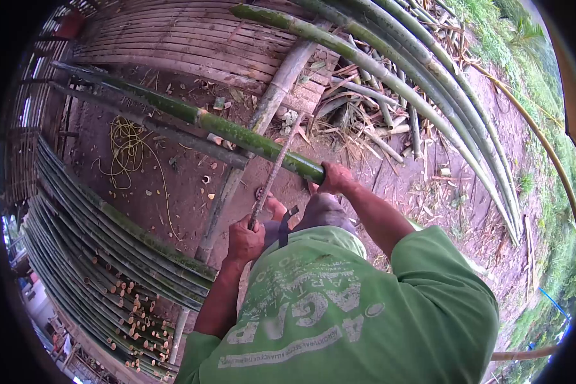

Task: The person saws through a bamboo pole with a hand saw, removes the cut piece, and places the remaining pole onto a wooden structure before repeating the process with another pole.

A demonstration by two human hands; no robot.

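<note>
A thick green bamboo pole slants across in front of me, its near end close to my knees. My right hand is closed round that near end. At the left, my left hand grips one end of a long, thin, brownish stick. The stick points up and away, and crosses over the bamboo pole a short way from its end. Beneath the pole, a slanting bamboo support beam runs from the slatted platform down to the lower left. A darker pole lies alongside the green one.
Bamboo poles are stacked at the lower left, several cut ends showing. A slatted bamboo platform stands at the back. Long poles curve along the right, near scattered offcuts. Yellow cord lies tangled on the ground.
</note>
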